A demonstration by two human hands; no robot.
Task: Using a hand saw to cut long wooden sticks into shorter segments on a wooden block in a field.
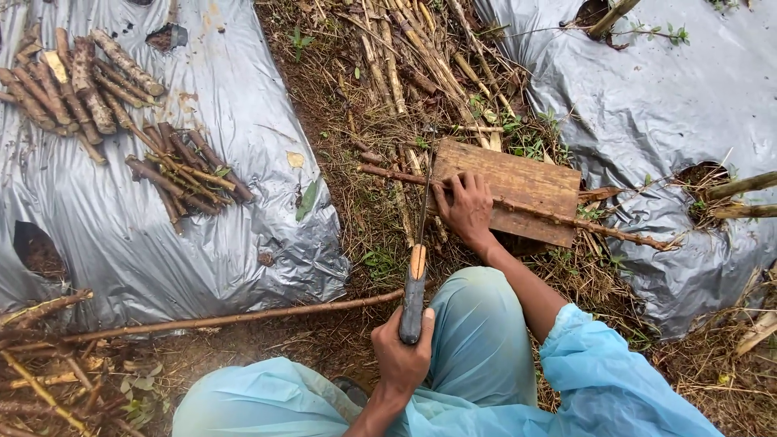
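Observation:
A long thin brown stem (566, 218) lies across a worn wooden board (526, 182) set on dry grass. My right hand (467, 209) presses palm down on the stem at the board's left end. My left hand (402, 350) grips the dark handle of a long knife (416, 279). Its narrow blade points away from me and meets the stem just left of my right hand. My knee in light blue rainwear (477, 340) is between the two arms.
Grey plastic sheeting (121, 235) at left carries two piles of cut stem pieces (182, 174). More sheeting (647, 97) covers the right side. Dry stalks (405, 57) are heaped beyond the board. Another long stem (243, 318) lies on the ground at lower left.

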